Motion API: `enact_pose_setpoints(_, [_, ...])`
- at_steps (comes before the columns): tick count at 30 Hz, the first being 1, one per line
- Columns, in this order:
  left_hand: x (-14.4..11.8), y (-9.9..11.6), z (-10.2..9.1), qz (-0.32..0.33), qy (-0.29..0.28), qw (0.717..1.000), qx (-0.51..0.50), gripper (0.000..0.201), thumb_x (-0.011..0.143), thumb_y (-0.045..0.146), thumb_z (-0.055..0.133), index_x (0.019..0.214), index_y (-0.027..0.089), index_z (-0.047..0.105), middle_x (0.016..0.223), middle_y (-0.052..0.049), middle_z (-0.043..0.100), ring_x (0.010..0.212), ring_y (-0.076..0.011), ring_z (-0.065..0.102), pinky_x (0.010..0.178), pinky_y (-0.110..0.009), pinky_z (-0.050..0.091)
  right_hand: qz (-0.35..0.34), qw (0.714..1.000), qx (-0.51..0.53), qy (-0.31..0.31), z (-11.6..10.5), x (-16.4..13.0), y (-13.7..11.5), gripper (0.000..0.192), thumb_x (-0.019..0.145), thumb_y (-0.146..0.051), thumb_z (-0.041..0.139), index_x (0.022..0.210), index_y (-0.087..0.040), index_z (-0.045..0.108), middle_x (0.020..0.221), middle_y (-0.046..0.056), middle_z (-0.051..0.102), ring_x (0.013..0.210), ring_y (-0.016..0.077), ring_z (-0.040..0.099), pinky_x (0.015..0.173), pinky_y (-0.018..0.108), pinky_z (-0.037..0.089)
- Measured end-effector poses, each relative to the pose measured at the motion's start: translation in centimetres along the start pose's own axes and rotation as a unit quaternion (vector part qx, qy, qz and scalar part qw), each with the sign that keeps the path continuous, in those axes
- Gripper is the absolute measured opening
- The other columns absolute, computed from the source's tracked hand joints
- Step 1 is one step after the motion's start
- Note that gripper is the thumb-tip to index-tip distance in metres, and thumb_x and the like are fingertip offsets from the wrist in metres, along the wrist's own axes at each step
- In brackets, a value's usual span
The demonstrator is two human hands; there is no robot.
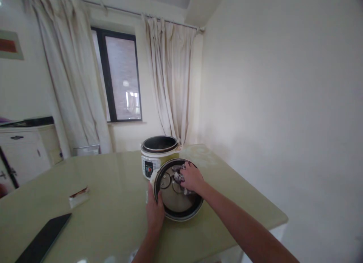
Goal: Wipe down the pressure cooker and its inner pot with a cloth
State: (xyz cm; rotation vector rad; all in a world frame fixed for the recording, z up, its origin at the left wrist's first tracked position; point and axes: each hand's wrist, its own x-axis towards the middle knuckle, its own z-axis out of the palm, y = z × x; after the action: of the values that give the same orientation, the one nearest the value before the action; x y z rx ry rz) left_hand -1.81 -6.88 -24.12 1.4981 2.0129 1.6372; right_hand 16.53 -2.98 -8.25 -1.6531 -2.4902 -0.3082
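Electric pressure cooker lid [177, 202], inner face exposed, is held tilted over the counter [113, 187], before the uncovered cooker body [148, 167]. Its rim is pinched by fingers of the left hand [155, 213]; a bunched patterned cloth [178, 176] is gripped against it by the right hand [193, 178].

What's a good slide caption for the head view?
Left hand grips the lid; right hand holds a cloth against its underside.

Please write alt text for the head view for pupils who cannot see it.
A person's left hand grips a round lid by its edge while the right hand holds a cloth against its inner face. Behind it, an open cooker stands on a green table.
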Motion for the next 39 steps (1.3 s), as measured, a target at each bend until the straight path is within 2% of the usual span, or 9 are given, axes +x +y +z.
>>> enact_pose_setpoints(4, [0.3,0.4,0.5,-0.007,-0.001,1.0,-0.026,0.066,0.106,0.042,0.044,0.167,0.017,0.032,0.149,-0.018,0.064,0.132,-0.0311,0.066,0.107,-0.045,0.056,-0.064,0.985,-0.092,-0.13,0.6,-1.9,-1.4,0.049,0.071,-0.041,0.085,0.112,-0.016,0.078,0.124,0.022,0.067,0.112,0.0371,0.067,0.089,0.048,0.059])
enact_pose_setpoints(6, [0.3,0.6,0.4,-0.015,-0.004,1.0,-0.024,0.067,0.106,0.042,0.045,0.167,0.016,0.032,0.145,-0.019,0.066,0.127,-0.0319,0.069,0.104,-0.046,0.057,-0.11,0.976,-0.111,-0.15,1.1,-2.8,-2.4,0.05,0.068,-0.04,0.086,0.111,-0.016,0.078,0.118,0.021,0.07,0.107,0.0367,0.07,0.088,0.048,0.06])
enact_pose_setpoints(13, [0.2,0.8,-0.1,-0.015,-0.012,0.999,-0.026,0.069,0.106,0.042,0.046,0.167,0.014,0.031,0.152,-0.019,0.061,0.134,-0.032,0.064,0.107,-0.044,0.055,-0.134,0.985,0.045,-0.103,1.7,-2.9,-1.3,0.059,0.074,-0.06,0.079,0.123,-0.028,0.075,0.127,0.012,0.063,0.111,0.0319,0.068,0.086,0.042,0.059])
enact_pose_setpoints(17, [0.3,0.6,-0.1,-0.024,-0.019,0.999,-0.035,0.069,0.105,0.042,0.049,0.167,0.017,0.031,0.148,-0.018,0.064,0.13,-0.0316,0.067,0.106,-0.045,0.056,-0.078,0.991,0.11,-0.001,3.0,-1.6,-2.1,0.054,0.077,-0.058,0.077,0.123,-0.031,0.071,0.131,0.009,0.056,0.119,0.031,0.062,0.088,0.042,0.057])
enact_pose_setpoints(22, [0.2,0.7,-0.3,-0.017,-0.018,0.999,-0.045,0.067,0.106,0.04,0.046,0.167,0.016,0.031,0.15,-0.018,0.062,0.134,-0.0306,0.064,0.106,-0.044,0.056,0.021,0.993,0.106,0.042,2.4,1.0,-2.5,0.047,0.084,-0.055,0.071,0.123,-0.028,0.069,0.137,0.013,0.053,0.123,0.0328,0.057,0.088,0.043,0.057])
enact_pose_setpoints(27, [0.1,1.3,-0.7,-0.032,-0.039,0.998,-0.04,0.067,0.107,0.04,0.043,0.167,0.015,0.028,0.149,-0.019,0.064,0.13,-0.0303,0.067,0.105,-0.045,0.057,0.067,0.996,0.057,0.019,0.5,1.8,-1.2,0.049,0.085,-0.044,0.074,0.128,-0.021,0.071,0.144,0.02,0.051,0.127,0.0366,0.056,0.091,0.045,0.058])
enact_pose_setpoints(32, [0.1,1.7,-0.9,-0.026,-0.031,0.998,-0.047,0.068,0.105,0.036,0.047,0.167,0.014,0.028,0.153,-0.019,0.06,0.136,-0.0307,0.063,0.109,-0.045,0.054,0.105,0.992,-0.022,-0.068,0.6,-0.7,-2.5,0.04,0.077,-0.031,0.083,0.114,-0.015,0.079,0.132,0.025,0.06,0.119,0.0373,0.063,0.09,0.045,0.059])
enact_pose_setpoints(35, [0.1,1.9,-0.9,-0.016,-0.021,0.999,-0.045,0.068,0.104,0.034,0.047,0.165,0.01,0.031,0.156,-0.022,0.056,0.139,-0.0339,0.06,0.111,-0.047,0.053,0.044,0.989,-0.055,-0.131,1.2,-2.4,-3.3,0.045,0.072,-0.033,0.086,0.112,-0.015,0.08,0.127,0.026,0.066,0.116,0.0385,0.066,0.088,0.048,0.059])
enact_pose_setpoints(39, [0.0,1.9,-0.9,-0.02,-0.033,0.999,-0.038,0.07,0.105,0.036,0.046,0.166,0.009,0.027,0.154,-0.023,0.057,0.139,-0.0351,0.06,0.112,-0.048,0.053,-0.037,0.99,-0.054,-0.127,1.6,-3.0,-3.5,0.052,0.07,-0.037,0.086,0.116,-0.014,0.078,0.124,0.025,0.07,0.111,0.0355,0.071,0.089,0.046,0.06])
